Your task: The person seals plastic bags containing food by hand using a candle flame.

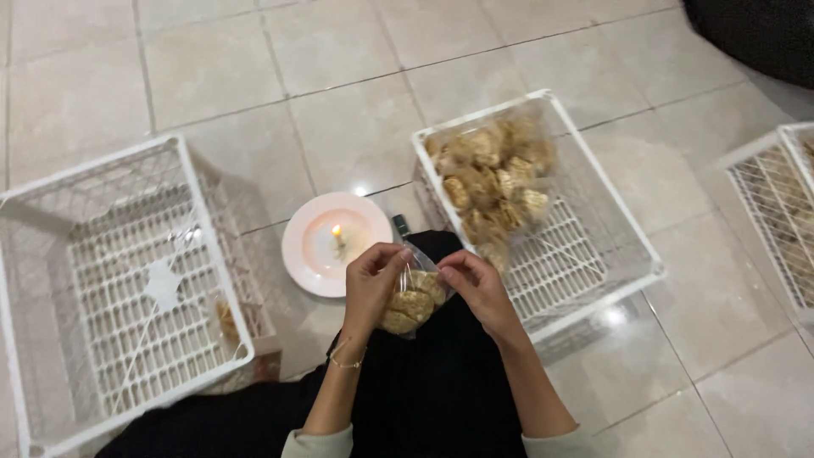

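A tiled floor [356,127] is filling the view, and three white crates are sitting on it: an almost empty left crate [119,288], a middle crate [543,212] holding a heap of bagged snacks [496,174], and a third crate [776,212] partly showing at the right edge. Between the first two, a pale plate [318,254] is carrying a small lit candle [337,233], its flame standing just beyond the hands. The person is sitting with a dark lap [424,382] below the camera. Over that lap, the left hand [373,284] and right hand [475,284] are both pinching the top of a small clear bag [415,297], which is hanging between them with brown, crisp-looking pieces inside. Both hands are closed on the bag's upper edge, thumbs and fingertips pressing the film together. The bag is looking light and limp, its film thin and likely slippery, and the contents are probably brittle, so gripping at the empty top edge rather than squeezing the filled lower part seems the safer hold.
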